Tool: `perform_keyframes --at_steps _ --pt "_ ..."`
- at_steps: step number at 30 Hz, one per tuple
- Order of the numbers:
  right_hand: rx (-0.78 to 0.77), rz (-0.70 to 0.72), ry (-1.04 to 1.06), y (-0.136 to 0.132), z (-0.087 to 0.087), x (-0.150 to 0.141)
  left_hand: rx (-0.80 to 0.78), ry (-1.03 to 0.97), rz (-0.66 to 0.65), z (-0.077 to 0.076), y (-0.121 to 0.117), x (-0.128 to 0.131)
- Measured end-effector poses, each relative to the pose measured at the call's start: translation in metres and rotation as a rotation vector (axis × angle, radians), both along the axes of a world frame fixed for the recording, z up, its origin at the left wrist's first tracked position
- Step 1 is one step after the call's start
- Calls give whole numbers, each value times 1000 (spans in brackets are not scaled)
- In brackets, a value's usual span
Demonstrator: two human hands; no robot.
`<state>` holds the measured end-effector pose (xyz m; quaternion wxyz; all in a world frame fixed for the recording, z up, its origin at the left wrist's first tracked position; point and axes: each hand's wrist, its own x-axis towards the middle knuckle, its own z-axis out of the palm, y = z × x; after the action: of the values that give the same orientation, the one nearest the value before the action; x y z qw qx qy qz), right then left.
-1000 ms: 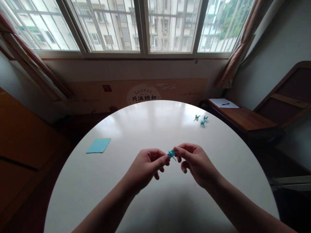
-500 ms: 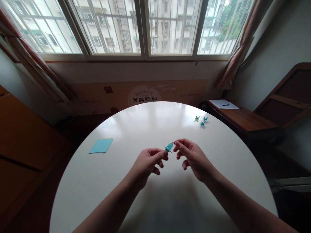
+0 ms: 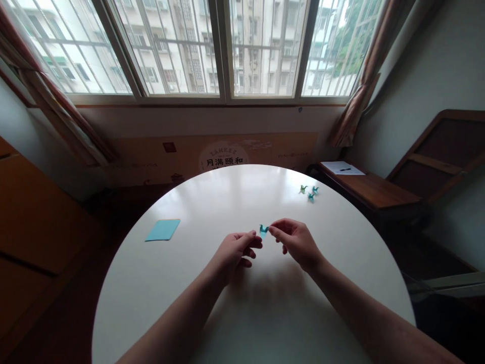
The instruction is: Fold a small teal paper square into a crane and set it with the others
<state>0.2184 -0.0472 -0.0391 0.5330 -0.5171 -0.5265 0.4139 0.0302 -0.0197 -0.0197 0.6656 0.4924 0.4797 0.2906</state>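
Observation:
A small teal origami crane point(image 3: 263, 231) is held up above the white table, its pointed ends turned upward. My right hand point(image 3: 297, 242) pinches its right end between thumb and forefinger. Just left of the crane is my left hand point(image 3: 238, 250), its thumb raised and its fingers loosely curled and apart. It appears to have no grip on the paper. Farther back on the right stand three more little folded cranes, a greenish one point(image 3: 303, 189) and two teal ones, the nearer point(image 3: 311, 196) and the farther point(image 3: 315, 189).
A stack of light blue square paper point(image 3: 162, 230) lies at the left of the round white table point(image 3: 212, 197). Beyond the right edge stands a wooden side table point(image 3: 379, 192) bearing a white sheet point(image 3: 343, 168) and a pen. A barred window point(image 3: 223, 50) is ahead.
The crane has passed from my left fingers to my right pinch and has turned more upright. My left hand has let go. The head view has tilted slightly upward.

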Motion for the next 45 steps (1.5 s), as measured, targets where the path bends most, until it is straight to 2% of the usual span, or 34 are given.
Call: perform_keyframes --at_steps 4,7,10,12,15,19,24,30,36,45 --pt "-33 -47 45 7 5 8 122 71 108 0 8 -7" --pt "-8 -40 9 15 19 20 184 84 177 -1 16 -13" --pt "45 -16 -81 26 33 47 261 107 225 -4 23 -16" --pt "80 -37 -142 34 37 76 328 140 233 -6 25 -15" --pt "102 -152 -197 45 26 132 434 216 221 -12 26 -11" --pt "55 -312 -247 56 -3 206 560 318 202 -20 29 -8" --pt "-49 -372 -323 77 -27 261 651 382 195 -28 35 -9" --pt "-91 -356 -373 104 -44 286 672 421 198 -30 38 -8" --pt "-76 -322 -399 115 -61 294 678 449 206 -31 38 -7" --pt "-59 -309 -468 116 -65 296 682 432 221 -29 37 -7"
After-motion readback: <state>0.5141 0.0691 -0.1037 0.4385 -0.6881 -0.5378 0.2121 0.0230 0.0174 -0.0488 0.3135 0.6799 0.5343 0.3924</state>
